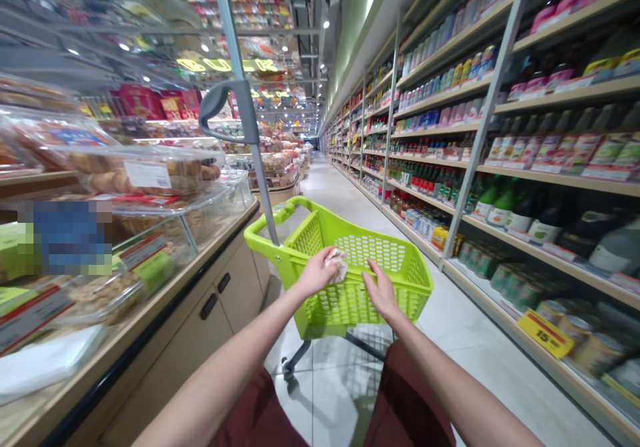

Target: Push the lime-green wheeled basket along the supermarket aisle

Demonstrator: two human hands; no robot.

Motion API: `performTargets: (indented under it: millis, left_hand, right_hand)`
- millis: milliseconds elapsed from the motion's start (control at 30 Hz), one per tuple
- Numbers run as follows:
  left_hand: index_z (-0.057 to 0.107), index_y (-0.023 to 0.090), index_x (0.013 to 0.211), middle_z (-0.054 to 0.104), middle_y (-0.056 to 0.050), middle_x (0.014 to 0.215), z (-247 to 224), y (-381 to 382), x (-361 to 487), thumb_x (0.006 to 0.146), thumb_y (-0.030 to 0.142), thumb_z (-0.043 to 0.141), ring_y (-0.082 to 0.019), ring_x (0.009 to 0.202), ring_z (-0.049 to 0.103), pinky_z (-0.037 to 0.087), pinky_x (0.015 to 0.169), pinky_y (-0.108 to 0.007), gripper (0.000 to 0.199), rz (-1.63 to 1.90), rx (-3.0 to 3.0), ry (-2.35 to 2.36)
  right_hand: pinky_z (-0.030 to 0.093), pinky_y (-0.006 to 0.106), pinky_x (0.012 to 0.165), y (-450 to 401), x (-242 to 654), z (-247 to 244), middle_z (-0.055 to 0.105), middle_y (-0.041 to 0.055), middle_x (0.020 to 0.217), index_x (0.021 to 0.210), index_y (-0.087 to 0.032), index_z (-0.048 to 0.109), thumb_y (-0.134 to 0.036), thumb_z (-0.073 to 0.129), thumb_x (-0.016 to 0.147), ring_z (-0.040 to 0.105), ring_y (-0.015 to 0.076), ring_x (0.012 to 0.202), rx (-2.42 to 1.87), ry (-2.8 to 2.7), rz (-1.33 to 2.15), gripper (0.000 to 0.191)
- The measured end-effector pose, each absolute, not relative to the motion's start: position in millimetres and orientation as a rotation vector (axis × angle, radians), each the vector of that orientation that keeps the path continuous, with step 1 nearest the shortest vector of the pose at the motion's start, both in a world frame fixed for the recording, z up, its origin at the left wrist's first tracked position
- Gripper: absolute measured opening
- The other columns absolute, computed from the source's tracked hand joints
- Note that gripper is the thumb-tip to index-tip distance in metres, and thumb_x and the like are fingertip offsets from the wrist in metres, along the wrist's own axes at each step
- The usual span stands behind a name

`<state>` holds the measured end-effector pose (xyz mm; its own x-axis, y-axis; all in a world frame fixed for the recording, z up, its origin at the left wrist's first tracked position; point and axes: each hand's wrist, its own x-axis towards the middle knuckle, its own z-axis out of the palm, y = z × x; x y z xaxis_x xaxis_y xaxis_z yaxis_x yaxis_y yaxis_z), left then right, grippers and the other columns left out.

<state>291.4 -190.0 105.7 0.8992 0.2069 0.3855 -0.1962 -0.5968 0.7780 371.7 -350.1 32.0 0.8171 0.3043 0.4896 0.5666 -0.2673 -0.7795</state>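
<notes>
A bright green shopping cart point(320, 327) with perforated sides stands in front of me in the aisle. Its grey pole carries a looped grip point(245, 110) at upper left. My left hand point(319, 272) is closed on a crumpled white tissue point(337, 265) over the cart's near side. To its right, my right hand point(381, 290) is at the near rim, thumb and fingers apart, holding nothing I can see. Whether it touches the rim I cannot tell.
A counter point(240, 227) with clear lids and packed baked goods point(145, 170) runs along the left. On the right, tall shelves point(560, 173) hold bottles and cans, with a yellow price tag point(545, 333) low down. The tiled aisle floor point(325, 177) stretches ahead.
</notes>
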Motion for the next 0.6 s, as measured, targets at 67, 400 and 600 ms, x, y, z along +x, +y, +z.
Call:
performTargets:
  millis: [67, 400, 600]
  left_hand:
    - [0.053, 0.015, 0.103, 0.063, -0.003, 0.095, 109, -204, 292, 0.065, 0.015, 0.052, -0.016, 0.085, 0.058, 0.046, 0.079, -0.03, 0.038, 0.459, 1.924, -0.038]
    - [0.044, 0.013, 0.116, 0.051, -0.01, 0.119, 111, -193, 282, 0.068, 0.011, 0.042, -0.019, 0.11, 0.046, 0.035, 0.097, -0.038, 0.048, 0.838, 2.292, -0.031]
    - [0.01, 0.008, 0.134, 0.029, -0.015, 0.137, 84, -222, 274, 0.067, 0.017, 0.044, -0.02, 0.124, 0.031, 0.029, 0.102, -0.036, 0.075, 0.659, 2.396, -0.234]
  right_hand:
    - [0.042, 0.037, 0.08, -343, 364, 45, 0.061, 0.0092, 0.104, 0.112, -0.017, 0.051, -0.04, 0.049, 0.074, 0.057, 0.021, 0.09, -1.561, -0.557, -0.008, 0.044]
    - [0.045, 0.025, 0.054, -315, 329, 68, 0.063, 0.0, 0.07, 0.073, -0.018, 0.055, -0.042, 0.066, 0.059, 0.057, 0.0141, 0.064, -0.948, -0.292, 0.555, 0.03]
    - [0.047, 0.029, 0.068, -299, 322, 68, 0.064, 0.0023, 0.083, 0.097, -0.02, 0.052, -0.045, 0.055, 0.069, 0.06, 0.0175, 0.077, -0.959, -0.351, 0.379, 0.038]
